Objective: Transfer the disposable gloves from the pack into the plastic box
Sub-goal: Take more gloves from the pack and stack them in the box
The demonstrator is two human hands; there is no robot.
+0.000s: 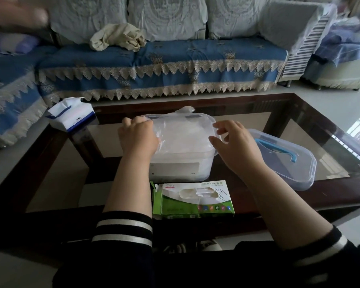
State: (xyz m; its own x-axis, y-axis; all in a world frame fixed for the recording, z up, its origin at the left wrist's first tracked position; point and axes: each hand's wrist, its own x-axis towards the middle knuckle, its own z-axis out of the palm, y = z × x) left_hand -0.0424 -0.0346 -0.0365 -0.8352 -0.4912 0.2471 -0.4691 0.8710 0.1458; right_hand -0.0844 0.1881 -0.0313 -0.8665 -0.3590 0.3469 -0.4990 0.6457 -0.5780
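A clear plastic box [181,167] stands open in the middle of the glass table, with a heap of thin transparent disposable gloves [181,134] lying in and over its top. My left hand [137,138] rests on the left side of the heap, fingers curled into the film. My right hand [233,142] hovers at the box's right rim, thumb and fingers pinching a fold of the gloves. The green and white glove pack [193,199] lies flat on the table in front of the box, between my forearms, its oval opening facing up.
The box lid [287,156], clear with a blue handle, lies to the right of the box. A blue and white tissue pack [71,115] sits at the table's far left corner. A blue-covered sofa [154,65] runs behind the dark-framed glass table [299,121].
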